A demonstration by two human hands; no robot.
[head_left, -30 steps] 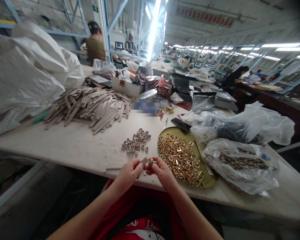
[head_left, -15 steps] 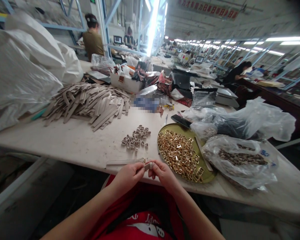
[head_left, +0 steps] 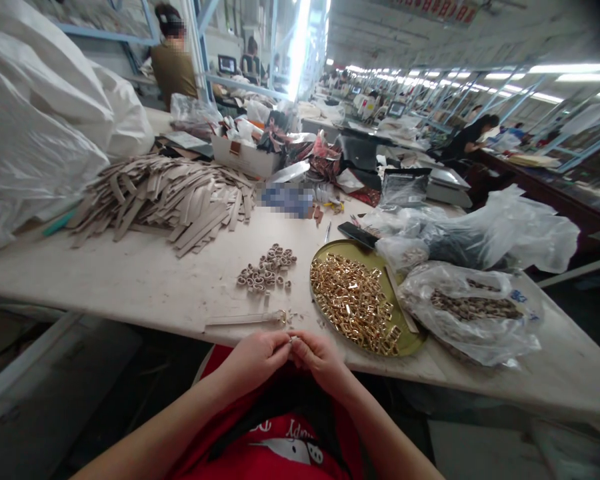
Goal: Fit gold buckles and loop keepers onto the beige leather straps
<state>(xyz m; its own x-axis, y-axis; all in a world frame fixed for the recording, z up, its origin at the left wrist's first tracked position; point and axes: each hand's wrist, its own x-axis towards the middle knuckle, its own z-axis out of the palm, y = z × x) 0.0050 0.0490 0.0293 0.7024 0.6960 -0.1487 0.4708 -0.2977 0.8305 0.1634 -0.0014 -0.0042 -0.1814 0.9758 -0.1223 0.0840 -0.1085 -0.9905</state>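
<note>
Left hand [head_left: 257, 360] and right hand [head_left: 321, 359]: fingertips pressed together, pinching small pale piece [head_left: 292, 339], just off near edge of pale surface [head_left: 145, 280]. Round gold tray [head_left: 353, 252] of gold metal buckles [head_left: 353, 307] beside right hand, within reach; small beige loops [head_left: 267, 270] heaped just ahead.

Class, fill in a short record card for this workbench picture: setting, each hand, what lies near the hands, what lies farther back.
setting: long factory table, other workers behind.
left hand: fingertips pinch a small piece, mostly hidden.
right hand: pinches the same small piece.
near: round tray of gold buckles; pile of loops.
farther: heap of tan strips; plastic bags.
</note>
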